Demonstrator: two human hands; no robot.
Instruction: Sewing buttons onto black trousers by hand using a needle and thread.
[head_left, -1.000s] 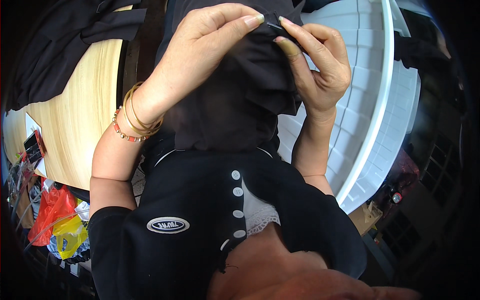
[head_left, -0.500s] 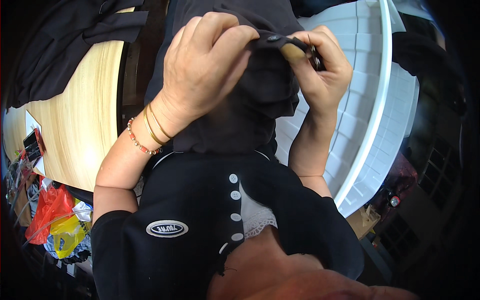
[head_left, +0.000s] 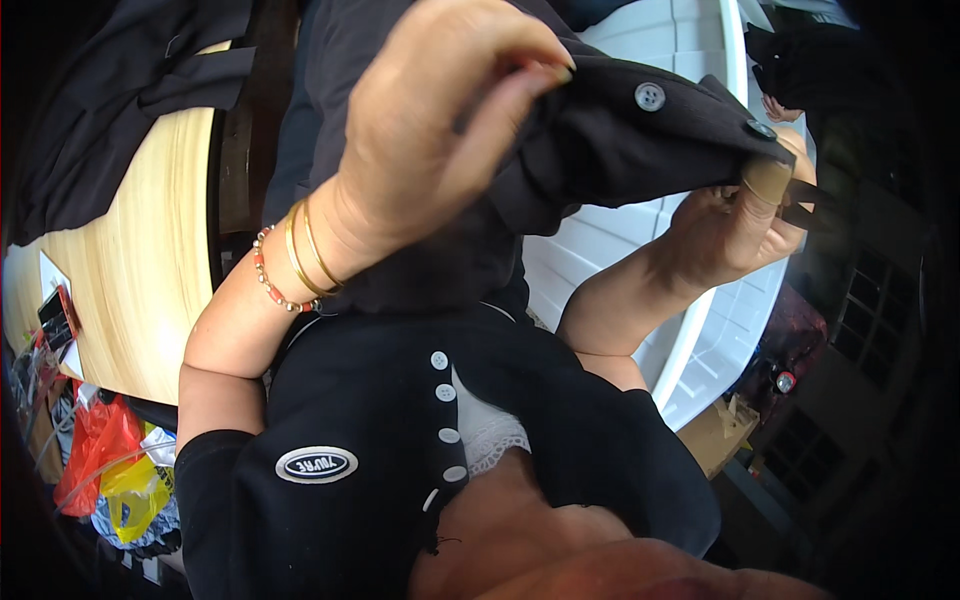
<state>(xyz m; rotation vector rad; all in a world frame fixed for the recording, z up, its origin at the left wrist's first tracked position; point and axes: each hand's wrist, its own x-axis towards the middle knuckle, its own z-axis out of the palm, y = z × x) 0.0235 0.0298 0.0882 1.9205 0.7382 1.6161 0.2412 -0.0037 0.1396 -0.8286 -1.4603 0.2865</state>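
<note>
A: Holding the dark charcoal woven garment (head_left: 600, 150) up close to us. Left hand (head_left: 430, 150) is clenched on a bunched fold of it, thumb & fingertips pinched near the top edge. Gold bangles and a red bead bracelet (head_left: 290, 265) sit on that wrist.

B: And the right hand (head_left: 735, 225)?

A: Closed too, gripping the garment's far end from below, thumb pad pressed just under a dark round button (head_left: 762, 129). Something thin & dark pokes out past those fingers; can't tell what it is.

B: So the cloth is strung between our two hands, off the table?

A: Yes, raised in front of our chest, above the white slatted plastic table (head_left: 700, 330). A pale grey four-hole button (head_left: 650, 96) shows on the stretch between the hands.

B: What makes this go well, imo?

A: We'd judge: keep the fabric taut between both grips so the button strip lies flat, don't let the left bunch hide the edge, and keep the right thumb clear of the button itself.

B: Anything else nearby?

A: Pale wooden tabletop (head_left: 140, 260) at left w/ more dark cloth on it; red & yellow plastic bags (head_left: 100, 465) lower left.
</note>
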